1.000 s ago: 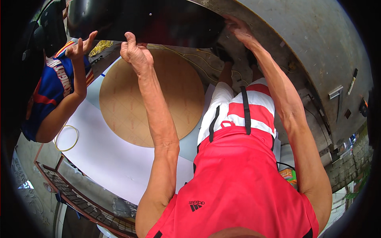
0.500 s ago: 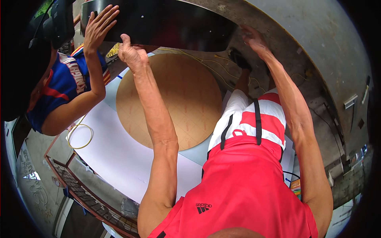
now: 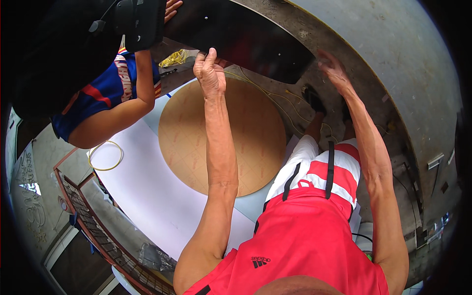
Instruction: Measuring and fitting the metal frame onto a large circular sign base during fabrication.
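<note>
- The setting is a grey concrete floor (image 3: 295, 34), with a broad grey surface (image 3: 413, 73) curving along the right side.
- Nearest, the wearer's red shirt (image 3: 314, 241) and red-and-white shorts (image 3: 319, 169) fill the lower middle.
- The left hand (image 3: 211, 76) grips the near edge of a black panel (image 3: 246, 34), thumb raised against its face, the other fingers partly hidden.
- The right hand (image 3: 336, 71) is open, its fingers loosely extended just beside the panel's right end; blur makes it impossible to tell whether they touch.
- The black panel slants across the top of the view, beyond a round brown disc (image 3: 265, 147) that overlaps a white sheet (image 3: 147, 187).
- A thin yellow ring (image 3: 105, 169) lies on that sheet at the left.
- A co-worker in a blue jersey (image 3: 101, 98) stands there, a co-worker's hand (image 3: 172, 9) at the panel's far left part.
- Farther off lies a yellow cord bundle (image 3: 174, 57).
</note>
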A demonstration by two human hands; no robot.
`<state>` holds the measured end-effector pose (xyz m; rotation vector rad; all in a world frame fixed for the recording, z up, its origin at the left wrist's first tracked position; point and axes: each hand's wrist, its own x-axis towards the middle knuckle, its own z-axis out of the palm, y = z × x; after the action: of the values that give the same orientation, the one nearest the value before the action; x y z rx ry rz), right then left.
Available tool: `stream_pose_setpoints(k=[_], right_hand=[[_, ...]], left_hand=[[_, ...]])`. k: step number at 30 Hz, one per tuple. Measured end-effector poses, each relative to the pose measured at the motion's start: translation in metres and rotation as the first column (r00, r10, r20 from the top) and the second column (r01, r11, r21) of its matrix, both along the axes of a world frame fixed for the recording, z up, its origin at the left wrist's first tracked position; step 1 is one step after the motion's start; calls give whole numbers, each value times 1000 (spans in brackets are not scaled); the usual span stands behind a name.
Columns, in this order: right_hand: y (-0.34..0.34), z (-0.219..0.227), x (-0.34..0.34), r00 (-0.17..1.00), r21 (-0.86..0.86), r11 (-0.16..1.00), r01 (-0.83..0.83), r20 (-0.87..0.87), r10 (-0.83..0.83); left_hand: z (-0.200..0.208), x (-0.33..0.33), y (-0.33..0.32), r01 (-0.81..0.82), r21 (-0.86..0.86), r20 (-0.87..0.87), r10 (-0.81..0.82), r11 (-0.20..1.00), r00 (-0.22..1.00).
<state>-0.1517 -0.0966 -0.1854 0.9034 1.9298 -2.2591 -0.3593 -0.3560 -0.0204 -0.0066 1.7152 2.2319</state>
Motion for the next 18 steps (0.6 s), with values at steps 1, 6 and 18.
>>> stream_pose_setpoints(k=[1,6,18], right_hand=[[-1,1,-3,1000,20,1000,-14,-2,14],[0,3,-19,997,28,997,-71,35,70],[-3,-18,10,999,-5,1000,-15,51,15]], left_hand=[[-5,3,-1,-2,-3,15,2,1000,1000],[-23,16,-3,-3,-143,24,6,990,1000],[-34,7,-3,-55,-237,-58,43,970,997]])
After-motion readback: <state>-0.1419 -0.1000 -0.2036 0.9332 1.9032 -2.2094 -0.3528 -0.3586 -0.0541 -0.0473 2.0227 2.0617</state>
